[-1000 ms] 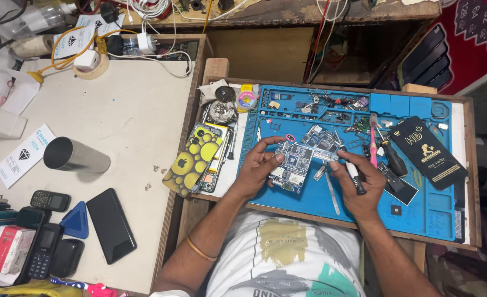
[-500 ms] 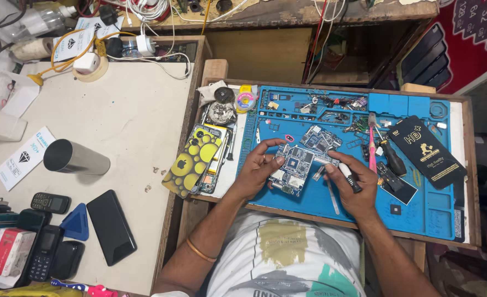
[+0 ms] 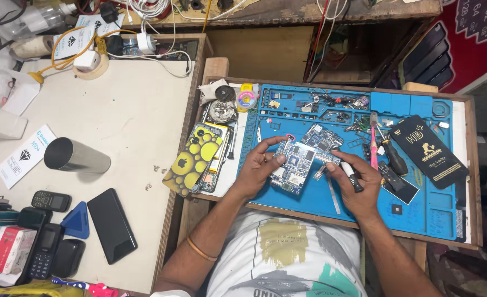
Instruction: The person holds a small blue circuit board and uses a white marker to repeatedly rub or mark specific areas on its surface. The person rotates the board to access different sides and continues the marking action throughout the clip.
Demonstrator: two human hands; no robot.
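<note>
At the centre of the frame, my left hand [image 3: 257,171] steadied an opened blue-and-silver phone body with exposed circuit board [image 3: 294,166] over the blue silicone repair mat [image 3: 309,201], fingers curled about its left edge. My right hand [image 3: 359,184] was closed around a slim black-handled metal tool [image 3: 347,171], tip meeting the board's right side. I judged the work to be mid-disassembly, prying at a part; the next move called for light, steady leverage. A yellow bubble-patterned phone case [image 3: 191,159] lay left of centre, a pink-handled screwdriver [image 3: 373,144] right of centre
</note>
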